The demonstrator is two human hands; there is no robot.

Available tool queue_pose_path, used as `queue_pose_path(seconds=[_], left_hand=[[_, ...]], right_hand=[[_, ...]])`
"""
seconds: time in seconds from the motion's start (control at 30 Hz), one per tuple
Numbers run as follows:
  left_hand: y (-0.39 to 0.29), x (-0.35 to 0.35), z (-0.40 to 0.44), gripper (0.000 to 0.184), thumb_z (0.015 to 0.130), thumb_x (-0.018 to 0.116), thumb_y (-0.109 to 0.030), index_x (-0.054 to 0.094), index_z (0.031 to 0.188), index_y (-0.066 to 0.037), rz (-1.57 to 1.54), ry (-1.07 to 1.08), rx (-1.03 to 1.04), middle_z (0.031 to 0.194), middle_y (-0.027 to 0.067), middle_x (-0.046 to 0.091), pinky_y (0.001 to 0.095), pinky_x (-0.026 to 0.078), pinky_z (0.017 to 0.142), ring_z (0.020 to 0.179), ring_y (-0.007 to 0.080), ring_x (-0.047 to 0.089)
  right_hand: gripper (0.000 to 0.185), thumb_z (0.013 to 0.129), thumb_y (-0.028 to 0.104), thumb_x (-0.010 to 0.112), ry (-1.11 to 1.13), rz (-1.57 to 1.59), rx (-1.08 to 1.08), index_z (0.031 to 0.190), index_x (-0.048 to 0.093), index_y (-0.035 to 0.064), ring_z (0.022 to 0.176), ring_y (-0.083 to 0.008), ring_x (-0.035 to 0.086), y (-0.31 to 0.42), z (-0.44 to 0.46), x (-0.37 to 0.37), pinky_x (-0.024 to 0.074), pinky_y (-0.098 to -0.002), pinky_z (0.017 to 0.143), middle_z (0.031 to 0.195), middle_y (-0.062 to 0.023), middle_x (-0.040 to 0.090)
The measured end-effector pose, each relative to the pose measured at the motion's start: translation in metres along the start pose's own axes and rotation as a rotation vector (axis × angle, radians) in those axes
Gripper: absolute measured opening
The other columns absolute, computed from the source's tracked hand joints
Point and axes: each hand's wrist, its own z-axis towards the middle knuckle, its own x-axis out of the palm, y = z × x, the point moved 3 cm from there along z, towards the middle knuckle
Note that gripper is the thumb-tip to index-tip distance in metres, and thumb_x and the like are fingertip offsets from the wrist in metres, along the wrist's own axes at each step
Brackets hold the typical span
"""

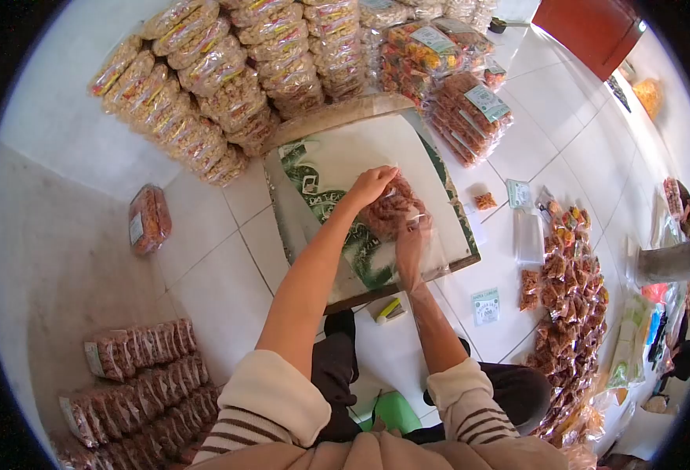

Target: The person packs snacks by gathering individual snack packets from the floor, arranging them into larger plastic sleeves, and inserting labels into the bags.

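A clear plastic bag of brown snacks lies on a low box top covered with pale and green printed sheeting. My left hand grips the bag's far end, its fingers closed on the plastic. At the near end, my right hand is curled against the snacks, with loose clear plastic around the hand and wrist. Whether that hand is inside the bag's mouth is hard to tell. Below the box's near edge, a yellow-green cutter rests in a small tray.
Tall stacks of packed pale snacks stand behind the box. Labelled brown packs lie beyond its right corner. Small snack packets form a long heap at right, near printed labels and clear bags. More packs line the lower left.
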Motion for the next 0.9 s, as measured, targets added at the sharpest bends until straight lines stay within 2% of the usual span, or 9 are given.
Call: queue_pose_path(seconds=[0.1, 0.2, 0.33, 0.43, 0.5, 0.63, 0.7, 0.83, 0.9], left_hand=[[-0.018, -0.006, -0.002, 0.037, 0.087, 0.046, -0.037, 0.060, 0.094, -0.004, 0.060, 0.130, -0.190, 0.088, 0.0054, 0.062, 0.0278, 0.043, 0.075, 0.083, 0.0138, 0.056], [-0.024, -0.005, -0.002, 0.034, 0.086, 0.049, -0.035, 0.060, 0.088, -0.004, 0.216, 0.079, -0.151, 0.083, 0.0031, 0.062, 0.0260, 0.043, 0.069, 0.075, 0.0117, 0.056], [-0.008, 0.000, -0.001, 0.031, 0.085, 0.051, -0.034, 0.060, 0.088, -0.004, 0.041, 0.065, -0.124, 0.080, 0.0031, 0.062, 0.0253, 0.043, 0.066, 0.073, 0.0111, 0.056], [-0.009, 0.003, -0.003, 0.030, 0.085, 0.051, -0.033, 0.060, 0.088, -0.004, -0.027, 0.022, -0.037, 0.078, 0.0039, 0.062, 0.0264, 0.043, 0.065, 0.072, 0.0115, 0.056], [-0.020, 0.001, -0.008, 0.030, 0.085, 0.051, -0.034, 0.060, 0.089, -0.005, 0.069, 0.041, -0.091, 0.078, 0.0034, 0.062, 0.0263, 0.043, 0.065, 0.072, 0.0113, 0.056], [-0.035, -0.001, -0.009, 0.032, 0.085, 0.050, -0.036, 0.059, 0.091, -0.006, 0.110, 0.046, -0.068, 0.079, 0.0039, 0.062, 0.0261, 0.043, 0.064, 0.071, 0.0117, 0.056], [-0.037, 0.004, -0.009, 0.037, 0.086, 0.046, -0.041, 0.058, 0.092, -0.007, 0.046, 0.102, -0.130, 0.079, 0.0053, 0.061, 0.0282, 0.042, 0.066, 0.071, 0.0152, 0.056], [-0.031, 0.007, -0.004, 0.043, 0.086, 0.042, -0.046, 0.058, 0.091, -0.006, 0.117, 0.061, -0.132, 0.078, 0.0069, 0.060, 0.0313, 0.042, 0.068, 0.074, 0.0203, 0.056], [-0.029, 0.004, -0.002, 0.049, 0.084, 0.041, -0.051, 0.057, 0.087, -0.004, 0.212, 0.053, -0.180, 0.077, 0.0099, 0.059, 0.0335, 0.042, 0.071, 0.076, 0.0244, 0.056]], right_hand=[[0.032, 0.076, -0.004, 0.053, 0.116, 0.324, 0.095, 0.107, 0.049, 0.0025, 0.085, -0.0241, 0.049, 0.004, 0.001, 0.001, 0.0419, -0.0317, 0.071, 0.101, -0.0144, 0.049], [0.039, 0.076, -0.008, 0.053, 0.089, 0.253, -0.039, 0.113, 0.042, 0.0013, 0.086, -0.0173, 0.054, 0.003, 0.001, 0.003, 0.0437, -0.0214, 0.068, 0.102, -0.0148, 0.051], [0.039, 0.077, -0.007, 0.053, -0.030, 0.421, 0.009, 0.113, 0.043, 0.0015, 0.087, -0.0162, 0.053, -0.007, -0.001, 0.011, 0.0444, -0.0225, 0.069, 0.101, -0.0104, 0.052], [0.043, 0.076, -0.008, 0.054, -0.048, 0.557, 0.117, 0.115, 0.041, 0.0016, 0.090, -0.0165, 0.053, -0.023, -0.006, 0.017, 0.0453, -0.0244, 0.071, 0.109, -0.0091, 0.049], [0.040, 0.079, -0.002, 0.053, 0.127, 0.901, 0.460, 0.116, 0.040, 0.0010, 0.103, -0.0170, 0.046, -0.036, -0.009, 0.030, 0.0446, -0.0276, 0.078, 0.114, -0.0104, 0.044], [0.036, 0.079, -0.001, 0.053, 0.173, 0.838, 0.452, 0.114, 0.042, -0.0001, 0.103, -0.0175, 0.047, -0.025, -0.004, 0.026, 0.0443, -0.0268, 0.079, 0.109, -0.0106, 0.047], [0.030, 0.080, 0.001, 0.053, 0.033, 0.735, 0.275, 0.110, 0.046, 0.0002, 0.101, -0.0174, 0.049, -0.022, 0.000, 0.023, 0.0442, -0.0274, 0.079, 0.106, -0.0119, 0.050], [0.025, 0.080, 0.001, 0.051, 0.114, 0.471, 0.315, 0.106, 0.050, -0.0001, 0.098, -0.0208, 0.051, 0.001, -0.003, 0.003, 0.0448, -0.0307, 0.078, 0.106, -0.0139, 0.051], [0.025, 0.081, 0.001, 0.050, -0.076, 0.164, -0.149, 0.106, 0.051, 0.0000, 0.095, -0.0256, 0.051, 0.004, -0.003, 0.003, 0.0457, -0.0350, 0.075, 0.106, -0.0154, 0.050]])
